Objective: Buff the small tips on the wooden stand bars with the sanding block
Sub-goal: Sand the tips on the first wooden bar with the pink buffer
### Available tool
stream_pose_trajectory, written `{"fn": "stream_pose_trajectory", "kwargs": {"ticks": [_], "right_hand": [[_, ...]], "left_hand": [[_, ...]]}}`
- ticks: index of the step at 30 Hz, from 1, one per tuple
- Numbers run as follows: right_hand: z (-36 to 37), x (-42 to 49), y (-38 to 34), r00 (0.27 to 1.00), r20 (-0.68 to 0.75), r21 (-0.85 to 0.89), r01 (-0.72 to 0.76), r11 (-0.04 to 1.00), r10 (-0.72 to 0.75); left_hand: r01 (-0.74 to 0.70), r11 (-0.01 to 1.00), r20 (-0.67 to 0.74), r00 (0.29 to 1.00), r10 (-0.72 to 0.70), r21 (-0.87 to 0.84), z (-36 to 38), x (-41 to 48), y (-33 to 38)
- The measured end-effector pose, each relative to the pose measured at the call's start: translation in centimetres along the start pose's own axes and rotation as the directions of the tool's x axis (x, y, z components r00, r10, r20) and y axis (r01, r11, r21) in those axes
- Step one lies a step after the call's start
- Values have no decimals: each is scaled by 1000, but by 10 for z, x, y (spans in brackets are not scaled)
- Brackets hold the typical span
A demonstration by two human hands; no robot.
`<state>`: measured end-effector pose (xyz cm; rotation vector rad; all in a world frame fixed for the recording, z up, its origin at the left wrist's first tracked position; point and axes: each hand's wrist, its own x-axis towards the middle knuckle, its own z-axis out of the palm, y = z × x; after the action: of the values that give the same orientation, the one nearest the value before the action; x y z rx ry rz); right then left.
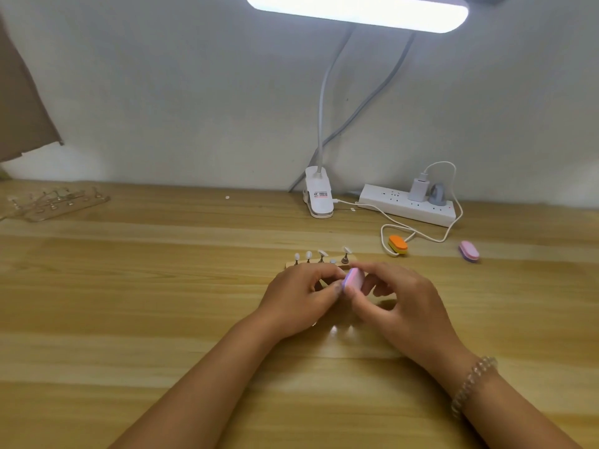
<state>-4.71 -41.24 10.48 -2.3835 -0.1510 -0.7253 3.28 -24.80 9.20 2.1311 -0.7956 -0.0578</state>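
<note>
Both forearms reach in from the bottom edge and meet near the middle of the wooden table (129, 286). The right hand (400, 303) is turned with its back up and to the right. Its thumb and forefinger are curled round a small pink-and-purple sanding block (353, 280), which it holds on edge above the tabletop. Its other fingers are bent loosely below. A beaded bracelet (473, 384) circles that wrist.

The left hand (299, 298) lies palm down with its fingers curled inward. Its thumb and forefinger tips come together right at the block's purple left edge. Whether they pinch anything there is hidden, so I cannot tell.

Just behind the knuckles of both hands lies the wooden stand bar (319, 264), flat on the table. Its small white tips (322, 253) stand upright on short stems in a row.

Farther back on the right, a white clip lamp (319, 196) stands beside a white power strip (408, 205). An orange sanding block (398, 244) lies on the lamp's cable, and another pink one (469, 251) lies well to the right. Clear acrylic stands (55, 202) lie at far left.
</note>
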Motion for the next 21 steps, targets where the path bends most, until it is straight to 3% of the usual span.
{"fn": "stream_pose_trajectory", "kwargs": {"ticks": [3,7,10,14,19,21], "right_hand": [[0,4,6,996,-39,5,-83,997,84],[0,-3,-4,999,14,-16,48,999,-48],[0,3,5,997,-27,-11,-78,997,77],[1,-3,-2,998,9,-51,56,997,-56],[-1,7,16,984,-55,33,-166,986,167],[-3,7,15,978,-99,90,-177,980,186]], "left_hand": [[-1,1000,2,1000,1,-30,1,0,0],[-2,999,-11,1000,2,-32,1,1,-1],[-2,1000,-9,1000,2,-18,1,1,-1],[1,999,-5,1000,-1,-38,1,0,-1],[17,996,2,1000,-17,-86,1,0,1],[12,991,-5,1000,-12,-132,1,0,2]]}}
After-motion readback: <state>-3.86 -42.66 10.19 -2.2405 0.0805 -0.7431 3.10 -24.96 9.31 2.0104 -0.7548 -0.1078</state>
